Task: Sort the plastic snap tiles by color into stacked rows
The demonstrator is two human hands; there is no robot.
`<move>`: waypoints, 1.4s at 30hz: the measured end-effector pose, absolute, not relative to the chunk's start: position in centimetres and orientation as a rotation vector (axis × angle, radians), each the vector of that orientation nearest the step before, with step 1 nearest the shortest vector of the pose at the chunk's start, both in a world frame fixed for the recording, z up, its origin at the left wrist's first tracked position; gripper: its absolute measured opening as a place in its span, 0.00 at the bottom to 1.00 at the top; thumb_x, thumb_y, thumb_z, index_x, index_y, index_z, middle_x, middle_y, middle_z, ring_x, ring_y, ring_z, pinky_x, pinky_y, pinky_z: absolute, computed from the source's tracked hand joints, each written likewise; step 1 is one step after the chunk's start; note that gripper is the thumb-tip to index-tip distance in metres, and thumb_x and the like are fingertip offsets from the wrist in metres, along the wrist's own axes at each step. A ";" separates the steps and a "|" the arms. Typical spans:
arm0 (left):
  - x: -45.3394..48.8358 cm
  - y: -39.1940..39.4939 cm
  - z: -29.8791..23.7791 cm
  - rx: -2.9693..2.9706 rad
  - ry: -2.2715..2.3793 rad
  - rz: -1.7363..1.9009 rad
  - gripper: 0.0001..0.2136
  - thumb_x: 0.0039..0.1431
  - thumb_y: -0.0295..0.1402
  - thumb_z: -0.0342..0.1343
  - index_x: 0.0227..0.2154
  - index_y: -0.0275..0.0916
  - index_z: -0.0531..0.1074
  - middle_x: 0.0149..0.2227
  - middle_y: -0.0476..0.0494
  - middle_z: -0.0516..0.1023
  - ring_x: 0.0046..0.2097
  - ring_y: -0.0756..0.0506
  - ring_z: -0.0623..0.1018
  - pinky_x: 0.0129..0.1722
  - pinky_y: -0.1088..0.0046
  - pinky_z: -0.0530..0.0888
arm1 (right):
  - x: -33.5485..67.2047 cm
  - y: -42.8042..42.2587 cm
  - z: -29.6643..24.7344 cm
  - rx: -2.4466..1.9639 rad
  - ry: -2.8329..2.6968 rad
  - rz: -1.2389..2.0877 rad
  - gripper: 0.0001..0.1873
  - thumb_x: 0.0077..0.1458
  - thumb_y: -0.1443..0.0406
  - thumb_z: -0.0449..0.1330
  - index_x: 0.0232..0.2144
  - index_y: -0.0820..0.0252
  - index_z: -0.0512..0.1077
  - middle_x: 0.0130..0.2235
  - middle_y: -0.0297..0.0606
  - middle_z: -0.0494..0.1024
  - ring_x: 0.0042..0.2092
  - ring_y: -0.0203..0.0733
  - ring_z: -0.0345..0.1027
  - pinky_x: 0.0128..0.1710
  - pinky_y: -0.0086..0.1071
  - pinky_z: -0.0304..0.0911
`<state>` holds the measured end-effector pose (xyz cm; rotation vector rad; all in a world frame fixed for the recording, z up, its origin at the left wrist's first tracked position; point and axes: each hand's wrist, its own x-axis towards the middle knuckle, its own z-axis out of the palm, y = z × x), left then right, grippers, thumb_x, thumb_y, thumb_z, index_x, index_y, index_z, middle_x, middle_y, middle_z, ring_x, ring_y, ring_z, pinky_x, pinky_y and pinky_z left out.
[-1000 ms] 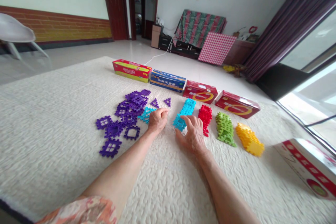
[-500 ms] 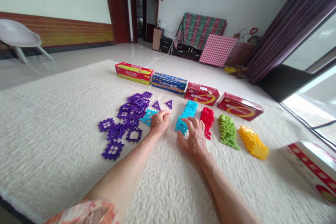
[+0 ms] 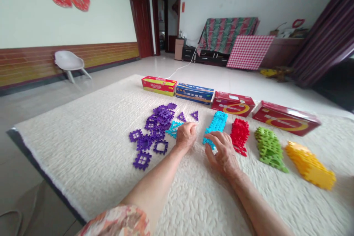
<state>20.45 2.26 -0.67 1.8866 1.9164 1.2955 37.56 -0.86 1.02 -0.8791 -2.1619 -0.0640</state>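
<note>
My left hand [image 3: 186, 136] rests on the white mat as a closed fist, beside a loose cyan tile [image 3: 173, 129]; whether it holds anything is hidden. My right hand [image 3: 222, 152] lies fingers down at the near end of the cyan tile row [image 3: 216, 125], fingertips touching it. To the left lies a scatter of purple tiles [image 3: 153, 129] with two small purple triangles [image 3: 188, 115]. To the right stand rows of red tiles [image 3: 239, 135], green tiles [image 3: 268, 148] and yellow tiles [image 3: 309, 163].
Several flat boxes line the mat's far edge: a red-yellow box [image 3: 158, 85], a blue box [image 3: 194, 93], and two red boxes [image 3: 232, 103] [image 3: 284, 117]. The white quilted mat [image 3: 83, 136] ends at left. A white chair [image 3: 68, 61] stands by the wall.
The view has swung left and up, showing more of the wall and chair. Both hands stay in nearly the same places by the cyan tiles.
</note>
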 end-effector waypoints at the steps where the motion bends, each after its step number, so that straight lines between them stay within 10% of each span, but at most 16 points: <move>1: 20.3 2.1 -0.5 1.926 1.968 1.280 0.15 0.59 0.24 0.46 0.40 0.40 0.78 0.41 0.43 0.81 0.45 0.46 0.78 0.49 0.70 0.72 | 37.6 -0.8 1.0 -0.869 -2.159 -0.064 0.13 0.55 0.69 0.56 0.43 0.55 0.70 0.42 0.41 0.73 0.45 0.48 0.66 0.49 0.46 0.60; 7: 19.2 1.1 0.1 2.021 2.347 0.974 0.17 0.56 0.29 0.53 0.48 0.37 0.73 0.55 0.34 0.70 0.58 0.37 0.67 0.57 0.59 0.65 | 37.7 -0.6 0.9 -0.847 -2.132 -0.067 0.10 0.56 0.69 0.55 0.41 0.57 0.71 0.41 0.41 0.74 0.44 0.47 0.66 0.47 0.45 0.60; 20: 20.9 -0.7 2.6 2.206 2.227 0.558 0.12 0.62 0.33 0.48 0.36 0.40 0.78 0.39 0.37 0.78 0.44 0.41 0.75 0.39 0.69 0.68 | 38.3 0.2 0.2 -0.925 -1.959 -0.003 0.10 0.57 0.70 0.54 0.39 0.56 0.73 0.40 0.40 0.76 0.43 0.45 0.68 0.46 0.42 0.62; 42: 17.9 2.1 -0.1 1.800 1.984 1.158 0.16 0.62 0.35 0.45 0.32 0.39 0.79 0.24 0.47 0.77 0.29 0.49 0.74 0.30 0.77 0.64 | 35.8 -3.2 2.3 -0.568 -2.482 0.414 0.15 0.52 0.65 0.60 0.44 0.58 0.71 0.44 0.43 0.74 0.45 0.44 0.70 0.45 0.39 0.68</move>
